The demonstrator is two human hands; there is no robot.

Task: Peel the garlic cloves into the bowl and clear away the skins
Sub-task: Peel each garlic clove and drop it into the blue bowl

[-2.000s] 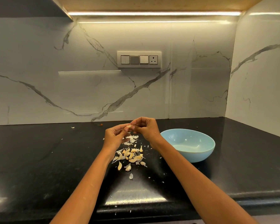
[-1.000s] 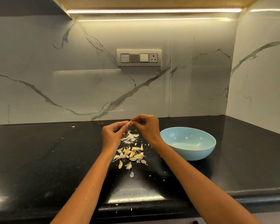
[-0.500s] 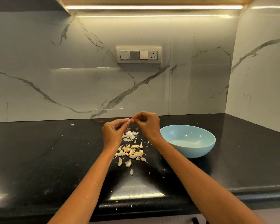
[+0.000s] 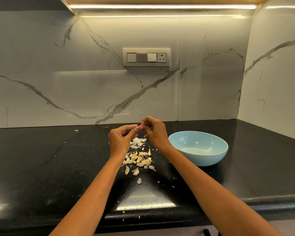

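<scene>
Hands meet above the black counter [image 4: 41, 167], raised a little over the scattered garlic. The left hand [image 4: 120, 138] has its fingers curled inward, and its thumb and forefinger pinch a small pale garlic clove [image 4: 138, 128] at the tips. The right hand [image 4: 154, 132] comes in from the other side with its fingers bent and drawn close together, its fingertips pinching at the same clove, so the two hands touch each other through it; whether a strip of skin is lifting from the clove is too small to tell. Directly below the hands lies a small heap of white papery skins [image 4: 138, 141], and just nearer the person sits a loose pile of cloves [image 4: 140, 159], yellowish and lying every which way, some touching one another. A few cloves lie apart at the near edge of the pile, and one pale scrap [image 4: 139, 180] rests alone a bit closer still. Tiny white flecks of skin dot the counter around the pile and down toward the front edge. To the right of the pile, near the right forearm but not touching it, stands a light blue bowl [image 4: 203, 159], upright, with no cloves visible inside it. Behind everything rises a white marble wall [image 4: 58, 82] with grey veins, carrying a switch plate [image 4: 146, 57] with three switches and one socket. A strip light [image 4: 160, 6] glows along the underside of the cabinet above.
</scene>
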